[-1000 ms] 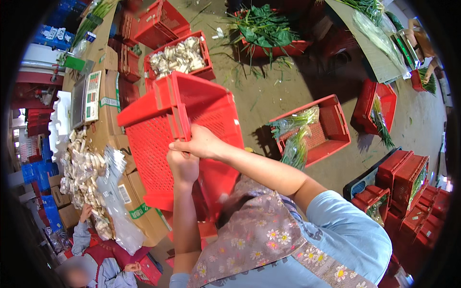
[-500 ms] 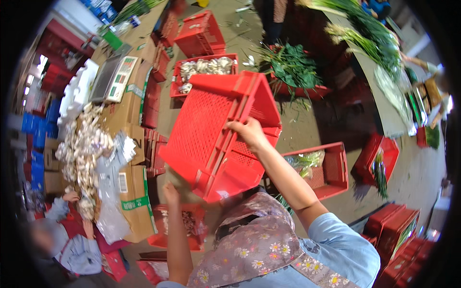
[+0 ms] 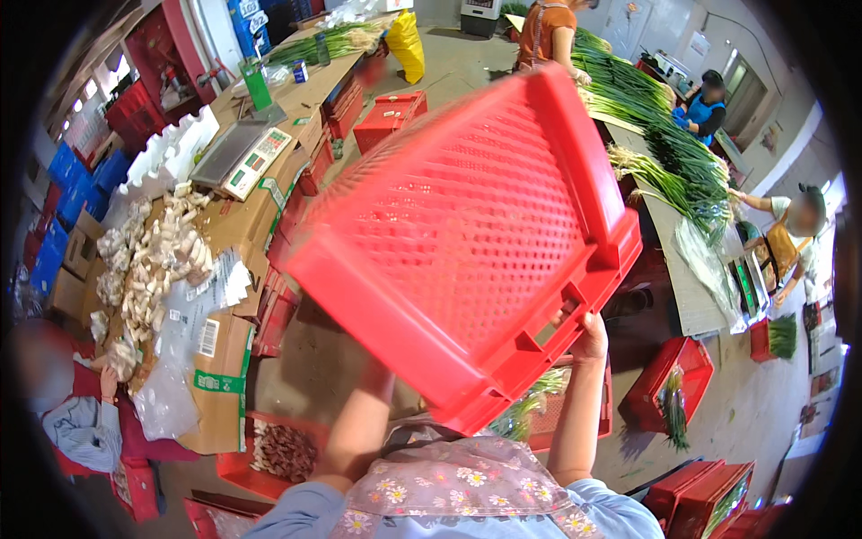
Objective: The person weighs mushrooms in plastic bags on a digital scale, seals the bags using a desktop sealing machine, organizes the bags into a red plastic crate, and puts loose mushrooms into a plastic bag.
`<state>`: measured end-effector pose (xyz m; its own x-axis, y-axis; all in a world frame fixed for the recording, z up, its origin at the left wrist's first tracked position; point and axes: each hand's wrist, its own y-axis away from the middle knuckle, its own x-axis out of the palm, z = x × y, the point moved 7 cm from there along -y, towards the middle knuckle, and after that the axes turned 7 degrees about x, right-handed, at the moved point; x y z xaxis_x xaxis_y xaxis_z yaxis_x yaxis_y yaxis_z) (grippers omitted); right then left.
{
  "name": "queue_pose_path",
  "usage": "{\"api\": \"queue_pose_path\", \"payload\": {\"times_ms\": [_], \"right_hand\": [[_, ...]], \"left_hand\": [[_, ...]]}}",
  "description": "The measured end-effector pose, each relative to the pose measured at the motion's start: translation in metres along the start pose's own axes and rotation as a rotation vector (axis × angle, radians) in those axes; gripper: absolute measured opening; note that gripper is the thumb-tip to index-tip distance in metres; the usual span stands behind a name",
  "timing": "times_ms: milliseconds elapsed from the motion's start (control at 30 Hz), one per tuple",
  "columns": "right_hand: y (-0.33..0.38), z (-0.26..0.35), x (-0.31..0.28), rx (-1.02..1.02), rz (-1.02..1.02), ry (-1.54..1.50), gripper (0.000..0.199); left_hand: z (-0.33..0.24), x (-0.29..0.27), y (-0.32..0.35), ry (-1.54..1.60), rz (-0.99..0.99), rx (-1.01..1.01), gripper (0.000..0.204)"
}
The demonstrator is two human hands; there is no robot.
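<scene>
A red plastic crate [image 3: 449, 216] is lifted, tilted, in front of my chest, its perforated face toward me. My right hand [image 3: 589, 340] is closed on the handle slot at the crate's lower right edge; part of a finger shows through the slot. My left forearm [image 3: 359, 422] reaches up to the crate's lower left side, where the crate hides the hand, so its fingers do not show. Under the crate, near my right arm, a red crate [image 3: 606, 395] on the floor holds bagged green vegetables.
At left, a cardboard-topped table carries garlic bulbs [image 3: 166, 260] and a scale [image 3: 242, 157]; a person handles garlic beside it. Spring onions [image 3: 669, 135] cover the right table, with people around it. Red crates [image 3: 669, 382] stand on the floor, one with reddish bulbs [image 3: 285, 449].
The crate has risen, come nearer and turned, showing its perforated face more fully. My right hand has moved lower right with it. My left hand, previously apart below it, is now behind it.
</scene>
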<state>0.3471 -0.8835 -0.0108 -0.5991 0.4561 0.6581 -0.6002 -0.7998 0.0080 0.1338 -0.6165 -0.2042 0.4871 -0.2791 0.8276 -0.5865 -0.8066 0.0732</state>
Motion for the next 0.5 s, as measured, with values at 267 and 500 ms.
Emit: {"api": "queue_pose_path", "payload": {"times_ms": [267,500], "right_hand": [[0.008,-0.156,-0.181,0.186,-0.443,-0.448,0.045],[0.045,-0.221,-0.127,0.235,-0.228,-0.402,0.049]], "left_hand": [[-0.037,0.054,0.003,0.034,-0.326,0.056,0.062],[-0.088,-0.016,0.026,-0.381,-0.632,0.169,0.065]]}}
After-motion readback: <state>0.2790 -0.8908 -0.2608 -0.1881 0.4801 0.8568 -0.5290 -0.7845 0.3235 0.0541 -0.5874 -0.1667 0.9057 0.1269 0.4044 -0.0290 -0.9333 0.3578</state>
